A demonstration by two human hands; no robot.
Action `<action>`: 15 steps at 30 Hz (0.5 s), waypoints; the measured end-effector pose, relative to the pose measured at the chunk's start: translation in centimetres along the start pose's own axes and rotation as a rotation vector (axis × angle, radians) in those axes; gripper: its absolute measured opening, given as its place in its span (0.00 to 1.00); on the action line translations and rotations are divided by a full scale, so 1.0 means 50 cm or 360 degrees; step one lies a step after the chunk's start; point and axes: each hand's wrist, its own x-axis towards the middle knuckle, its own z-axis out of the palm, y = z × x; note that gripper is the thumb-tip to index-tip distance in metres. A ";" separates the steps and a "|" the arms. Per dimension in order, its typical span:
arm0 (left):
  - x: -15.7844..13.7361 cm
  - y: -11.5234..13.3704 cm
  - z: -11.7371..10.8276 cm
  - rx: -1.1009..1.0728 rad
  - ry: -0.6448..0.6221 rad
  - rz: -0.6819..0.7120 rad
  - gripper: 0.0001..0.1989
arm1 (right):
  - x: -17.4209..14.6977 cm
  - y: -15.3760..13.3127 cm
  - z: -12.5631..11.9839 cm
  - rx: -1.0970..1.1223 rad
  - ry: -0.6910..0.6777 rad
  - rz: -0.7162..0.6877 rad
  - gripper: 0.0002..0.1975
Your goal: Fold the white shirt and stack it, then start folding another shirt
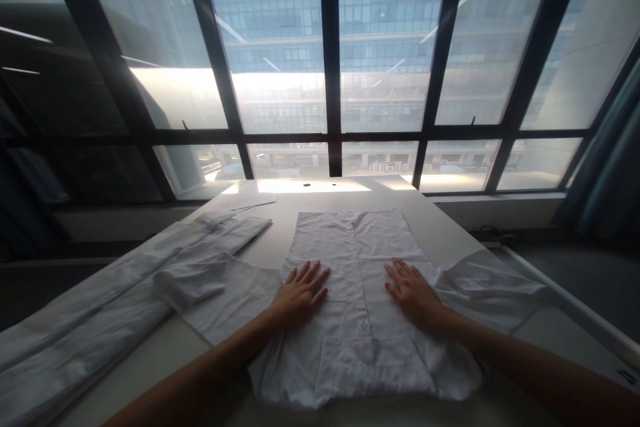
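A white button-front shirt (345, 247) lies spread on the table, its front seam running down the middle and its sleeves out to both sides. My left hand (301, 290) rests flat on the left half of the shirt, fingers spread. On the right half, my right hand (411, 290) presses palm down with its fingers stretched out. The part of the shirt nearest me is wrinkled and bunched. Cloth under both palms is hidden.
White folded garments (110, 293) lie along the table's left side. The white table (395, 193) reaches toward large windows (280, 47) with dark frames. A pale rail (565, 293) runs beside the table on the right. Blue curtains (605, 153) hang at the far right.
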 end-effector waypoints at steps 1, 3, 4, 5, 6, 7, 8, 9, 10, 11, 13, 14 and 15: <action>-0.004 0.002 0.000 -0.0006 -0.0003 -0.0010 0.28 | -0.007 0.013 -0.001 -0.0008 0.0003 -0.0002 0.32; -0.010 0.007 -0.002 -0.0019 -0.0023 -0.0025 0.28 | -0.018 0.030 -0.002 -0.0022 0.0015 -0.0028 0.32; -0.010 0.008 -0.005 -0.0031 -0.0029 -0.0027 0.28 | -0.023 0.036 -0.002 -0.0029 0.0024 -0.0040 0.32; -0.010 0.010 -0.009 -0.0044 -0.0033 -0.0024 0.28 | -0.025 0.038 -0.002 -0.0035 0.0033 -0.0047 0.31; -0.009 0.011 -0.014 -0.0056 -0.0037 -0.0019 0.28 | -0.027 0.039 -0.003 -0.0041 0.0044 -0.0049 0.31; -0.008 0.014 -0.018 -0.0064 -0.0042 -0.0022 0.28 | -0.027 0.039 -0.003 -0.0045 0.0052 -0.0049 0.31; -0.008 0.018 -0.023 -0.0064 -0.0052 -0.0027 0.27 | -0.027 0.037 -0.005 -0.0047 0.0061 -0.0048 0.31; -0.009 0.025 -0.029 -0.0060 -0.0066 -0.0014 0.27 | -0.028 0.033 -0.006 -0.0047 0.0072 -0.0046 0.30; -0.013 0.035 -0.036 -0.0063 -0.0081 0.0025 0.26 | -0.030 0.029 -0.010 -0.0049 0.0091 -0.0040 0.30; -0.020 0.050 -0.044 -0.0084 -0.0088 0.0090 0.26 | -0.034 0.022 -0.014 -0.0050 0.0118 -0.0043 0.29; -0.043 0.088 -0.062 -0.0197 -0.0094 0.0279 0.25 | -0.050 0.004 -0.027 -0.0026 0.0182 -0.0108 0.27; -0.058 0.111 -0.072 -0.0289 -0.0101 0.0361 0.25 | -0.062 -0.008 -0.036 0.0020 0.0205 -0.0173 0.25; -0.073 0.134 -0.083 -0.0391 -0.0133 0.0413 0.25 | -0.077 -0.021 -0.044 0.0098 0.0209 -0.0249 0.23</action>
